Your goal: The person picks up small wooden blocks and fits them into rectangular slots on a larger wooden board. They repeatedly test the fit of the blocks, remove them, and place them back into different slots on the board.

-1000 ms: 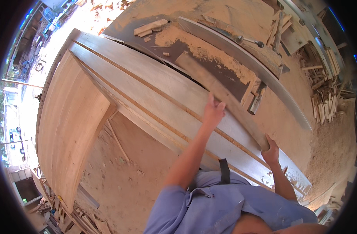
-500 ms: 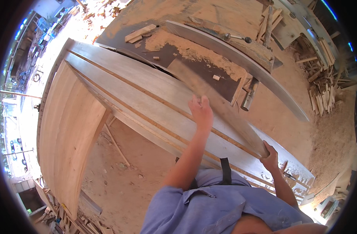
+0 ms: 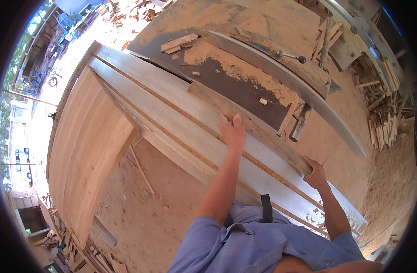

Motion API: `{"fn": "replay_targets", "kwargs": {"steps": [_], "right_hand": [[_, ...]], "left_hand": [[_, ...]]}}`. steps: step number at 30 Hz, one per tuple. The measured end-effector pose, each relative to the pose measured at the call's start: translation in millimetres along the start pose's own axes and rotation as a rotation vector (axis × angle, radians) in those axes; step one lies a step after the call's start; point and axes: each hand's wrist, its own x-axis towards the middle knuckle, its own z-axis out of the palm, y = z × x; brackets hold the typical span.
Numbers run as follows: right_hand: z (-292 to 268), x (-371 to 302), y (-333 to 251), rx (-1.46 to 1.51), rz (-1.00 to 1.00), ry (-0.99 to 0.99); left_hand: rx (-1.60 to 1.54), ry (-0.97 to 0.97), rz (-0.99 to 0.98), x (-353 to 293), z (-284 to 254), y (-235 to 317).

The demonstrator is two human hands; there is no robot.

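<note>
A long wooden board lies slantwise along the right edge of the silver sliding table, beside the dark saw table. My left hand is at the middle of the board's near edge, thumb on the wood and fingers bent against its side; the fingers' undersides are hidden. Around the board's near right end my right hand is closed, gripping it. The board's far end reaches the dark slot between the two tables.
A curved-looking metal fence crosses the sawdust-covered saw table, with small offcuts nearby. A wide pale wood panel leans at the left of the sliding table. Scrap wood is piled at the right, above the dusty floor.
The board has swung and settled from a blurred, slanted position onto the sliding table's edge. My hands have moved with it, and the whole view has shifted slightly.
</note>
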Motion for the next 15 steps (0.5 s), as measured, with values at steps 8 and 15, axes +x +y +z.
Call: {"fn": "replay_targets", "kwargs": {"steps": [8,15], "right_hand": [[-3,10,-10,-0.025,0.024,-0.012],[-3,19,-19,-0.063,0.024,-0.003]], "left_hand": [[-0.014,-0.02,-0.03,8,0,4],[-0.151,-0.064,-0.057,17,-2,4]]}}
